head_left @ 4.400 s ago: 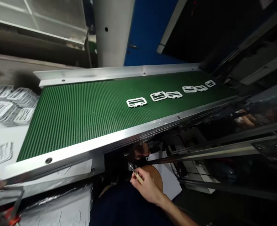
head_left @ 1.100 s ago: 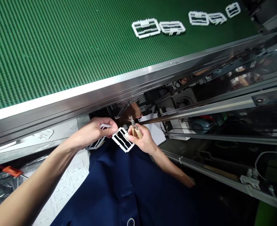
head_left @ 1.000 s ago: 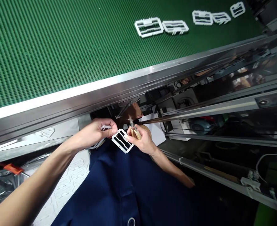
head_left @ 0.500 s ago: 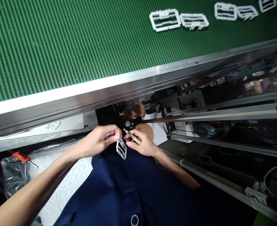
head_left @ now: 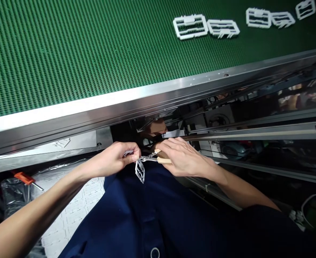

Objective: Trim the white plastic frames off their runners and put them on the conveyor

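The white plastic frame (head_left: 140, 171) hangs almost upright just below your left hand (head_left: 112, 157), in front of your chest and under the edge of the conveyor. Your left fingers (head_left: 127, 157) are closed in a pinch on its upper end, hiding that part of it. The steel tips of the small wooden-handled pliers (head_left: 149, 158) reach across to the frame's top, right beside your left fingertips, but you can't tell from this view whether they are biting the plastic. Your right hand (head_left: 184, 157) comes in from the other side, its fingers (head_left: 178, 148) wrapped closed around the wooden handles. Below your hands is your navy button-up shirt (head_left: 147, 215). Above them runs the steel side rail (head_left: 147, 96) of the green conveyor belt (head_left: 66, 61), which carries five more white frames (head_left: 190, 27) in a loose row toward the top right. Down to your left, beyond your forearm, a white sheet (head_left: 72, 211) marked with frame outlines lies near a clear plastic bag (head_left: 14, 195) and an orange-handled tool (head_left: 22, 177).
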Demonstrator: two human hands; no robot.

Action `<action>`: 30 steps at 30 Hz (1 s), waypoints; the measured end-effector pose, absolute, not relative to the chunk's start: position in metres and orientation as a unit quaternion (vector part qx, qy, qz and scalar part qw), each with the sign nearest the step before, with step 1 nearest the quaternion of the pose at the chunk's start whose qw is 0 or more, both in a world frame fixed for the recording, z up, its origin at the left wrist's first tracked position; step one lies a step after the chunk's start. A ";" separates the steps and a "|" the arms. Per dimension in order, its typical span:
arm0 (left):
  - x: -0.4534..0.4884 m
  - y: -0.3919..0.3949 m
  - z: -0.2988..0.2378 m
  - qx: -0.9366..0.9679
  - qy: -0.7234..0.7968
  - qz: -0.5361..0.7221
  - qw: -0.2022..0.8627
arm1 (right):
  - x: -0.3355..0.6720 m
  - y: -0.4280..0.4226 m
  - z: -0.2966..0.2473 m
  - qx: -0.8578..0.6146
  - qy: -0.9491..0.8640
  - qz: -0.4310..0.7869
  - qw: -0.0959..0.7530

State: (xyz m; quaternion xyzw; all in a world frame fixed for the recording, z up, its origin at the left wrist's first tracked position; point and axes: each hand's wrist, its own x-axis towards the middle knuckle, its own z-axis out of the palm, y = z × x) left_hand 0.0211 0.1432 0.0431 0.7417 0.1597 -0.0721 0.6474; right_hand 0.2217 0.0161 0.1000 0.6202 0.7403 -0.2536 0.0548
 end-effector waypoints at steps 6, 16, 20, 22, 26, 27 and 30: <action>0.026 0.145 0.045 0.742 0.158 -0.078 0.646 | 0.223 0.026 0.111 0.598 0.756 -0.242 0.111; 0.029 0.144 0.049 0.752 0.146 -0.083 0.638 | 0.216 0.038 0.136 0.542 0.797 -0.174 0.200; 0.030 0.142 0.049 0.744 0.149 -0.085 0.645 | 0.213 0.045 0.145 0.523 0.811 -0.142 0.221; 0.031 0.142 0.049 0.741 0.150 -0.087 0.649 | 0.213 0.049 0.146 0.514 0.816 -0.136 0.226; 0.033 0.141 0.049 0.739 0.156 -0.088 0.650 | 0.215 0.060 0.143 0.496 0.818 -0.166 0.239; 0.033 0.140 0.048 0.738 0.158 -0.088 0.650 | 0.217 0.062 0.142 0.494 0.816 -0.179 0.240; 0.031 0.139 0.046 0.729 0.166 -0.083 0.659 | 0.222 0.066 0.137 0.499 0.809 -0.212 0.228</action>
